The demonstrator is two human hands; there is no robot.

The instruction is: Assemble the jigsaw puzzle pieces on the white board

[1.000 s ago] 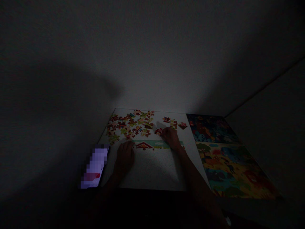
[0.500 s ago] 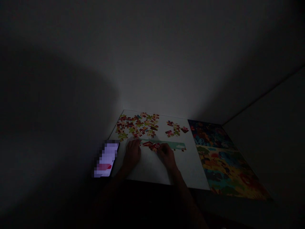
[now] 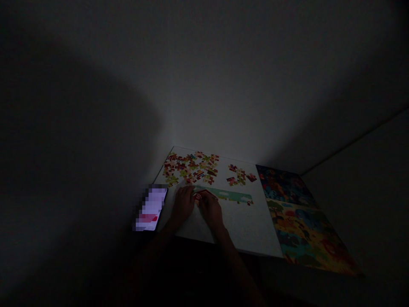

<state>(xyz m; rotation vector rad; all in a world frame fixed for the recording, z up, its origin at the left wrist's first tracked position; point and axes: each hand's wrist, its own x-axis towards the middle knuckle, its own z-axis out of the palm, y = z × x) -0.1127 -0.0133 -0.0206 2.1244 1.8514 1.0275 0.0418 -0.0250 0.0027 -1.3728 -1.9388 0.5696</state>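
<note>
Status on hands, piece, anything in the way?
Right hand at red puzzle piece, firmness of hold unclear. Left hand close beside it. Joined strip partly covered by hands; loose pieces just beyond.

room dim overall, low contrast. plain pale grey matte wall [image 3: 217,85] fills most of the upper view; lightest patch lies low, just above the white flat-topped rectangular table [image 3: 252,232]. faint vertical line near centre-left, running down toward the table's far left corner. broad soft-edged dark shadow [image 3: 96,115] spreads over the left side; another darkens the right. thin dark straight seam [image 3: 358,141] slopes up to the right edge. area below the table's near edge almost black; details unreadable.
</note>
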